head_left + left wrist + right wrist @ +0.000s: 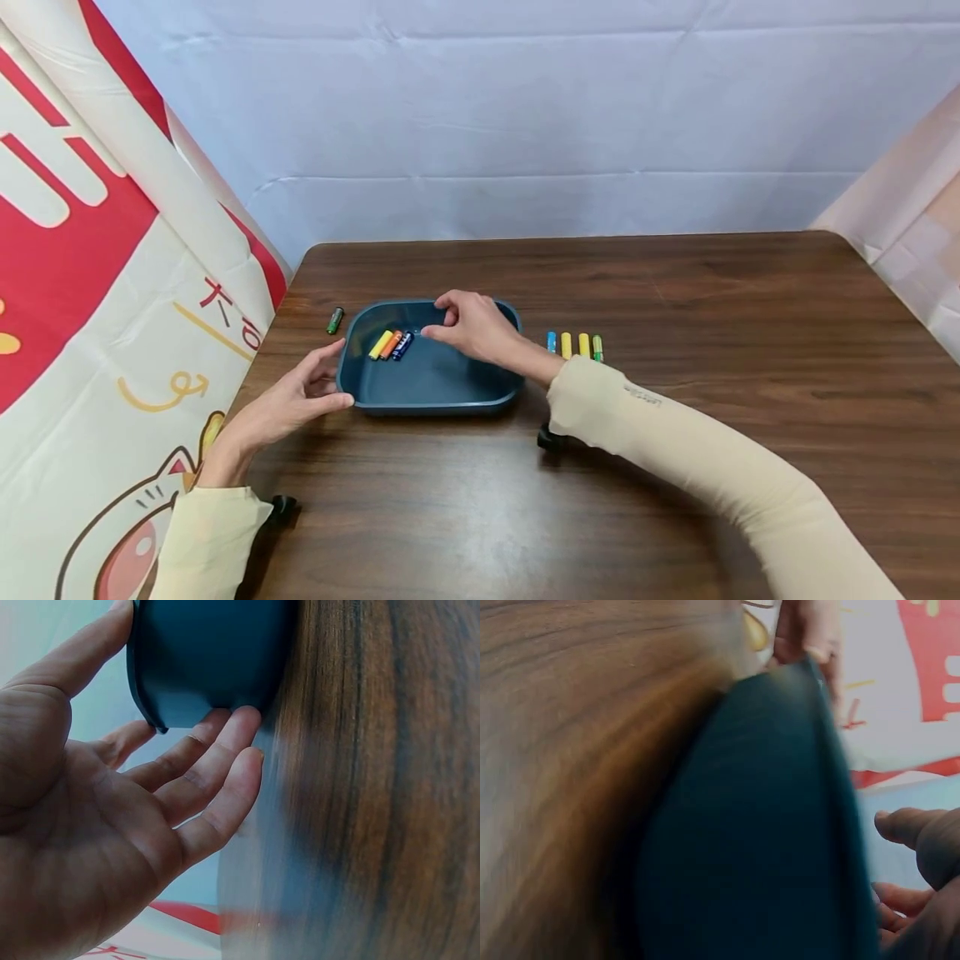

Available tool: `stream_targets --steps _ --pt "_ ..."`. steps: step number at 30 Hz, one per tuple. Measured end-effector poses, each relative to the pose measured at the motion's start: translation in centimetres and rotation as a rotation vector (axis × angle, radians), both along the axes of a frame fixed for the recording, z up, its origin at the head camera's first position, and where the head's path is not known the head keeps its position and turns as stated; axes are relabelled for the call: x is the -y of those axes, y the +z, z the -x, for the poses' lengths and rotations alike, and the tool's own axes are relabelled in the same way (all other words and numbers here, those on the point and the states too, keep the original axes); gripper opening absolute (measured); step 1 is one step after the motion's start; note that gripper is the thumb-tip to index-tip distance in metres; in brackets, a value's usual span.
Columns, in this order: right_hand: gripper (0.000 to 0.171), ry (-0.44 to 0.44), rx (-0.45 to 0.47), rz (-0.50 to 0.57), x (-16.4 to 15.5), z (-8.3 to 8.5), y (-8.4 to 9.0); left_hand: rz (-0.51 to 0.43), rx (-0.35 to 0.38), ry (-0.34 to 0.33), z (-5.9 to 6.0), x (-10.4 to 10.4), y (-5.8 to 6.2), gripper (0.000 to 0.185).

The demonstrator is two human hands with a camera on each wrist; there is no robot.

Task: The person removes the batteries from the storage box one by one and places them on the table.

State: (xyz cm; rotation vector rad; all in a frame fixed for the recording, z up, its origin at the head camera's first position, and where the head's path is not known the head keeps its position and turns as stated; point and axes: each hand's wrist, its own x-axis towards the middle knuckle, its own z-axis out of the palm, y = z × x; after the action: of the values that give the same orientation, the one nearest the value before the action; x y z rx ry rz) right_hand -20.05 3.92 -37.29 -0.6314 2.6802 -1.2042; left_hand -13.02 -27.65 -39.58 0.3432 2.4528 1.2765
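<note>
A dark blue tray (435,385) sits on the table. Inside, toward its left, a yellow battery (380,345), an orange battery (391,345) and a dark blue battery (402,346) lie side by side. My left hand (296,400) is at the tray's left end, thumb at the near corner. In the left wrist view, loosely spread fingers (217,776) touch the tray's outer wall (210,667). Over the tray's right half reaches my right hand (476,329), thumb and forefinger apart with nothing visible between them. The right wrist view shows its thumb (911,825) beyond the tray wall (742,825).
A green battery (335,321) lies left of the tray. Right of it stand in a row a light blue battery (551,342), two yellow batteries (566,346) and a green-yellow battery (597,348), partly behind my right sleeve (660,425). A pale cloth (525,125) hangs behind the wooden table (450,500).
</note>
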Motion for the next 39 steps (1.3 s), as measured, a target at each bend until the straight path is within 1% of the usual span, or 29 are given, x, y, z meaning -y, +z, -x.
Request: stream_targets --steps 6,10,13,18,22,27,34,39 --pt "0.063 -0.007 0.068 -0.031 2.5 0.4 -1.9 -0.002 -0.002 -0.006 0.1 -0.1 -0.1 0.088" --pt "0.063 -0.031 0.117 -0.069 3.9 0.6 -2.7 -0.01 0.003 -0.006 0.1 0.0 -0.2 0.088" --pt "0.059 -0.048 0.13 -0.103 4.8 0.5 -3.1 -0.007 0.007 -0.003 0.1 0.1 -0.1 0.088" --pt "0.056 -0.064 0.103 -0.15 5.5 0.5 -3.3 0.0 0.006 -0.001 0.1 0.1 0.0 0.088" --pt "0.057 -0.074 0.074 -0.193 5.7 0.6 -3.6 0.007 0.005 -0.005 0.2 0.0 0.1 0.088" --pt "0.06 -0.077 0.032 -0.253 6.1 0.7 -4.3 0.003 0.021 -0.002 0.1 0.0 0.2 0.087" --pt "0.059 -0.084 -0.001 -0.271 6.3 0.7 -4.6 0.006 0.025 0.005 0.0 -0.1 0.3 0.088" --pt "0.062 -0.089 -0.024 -0.316 6.3 0.7 -4.6 0.001 0.033 -0.002 0.0 -0.1 0.3 0.088"
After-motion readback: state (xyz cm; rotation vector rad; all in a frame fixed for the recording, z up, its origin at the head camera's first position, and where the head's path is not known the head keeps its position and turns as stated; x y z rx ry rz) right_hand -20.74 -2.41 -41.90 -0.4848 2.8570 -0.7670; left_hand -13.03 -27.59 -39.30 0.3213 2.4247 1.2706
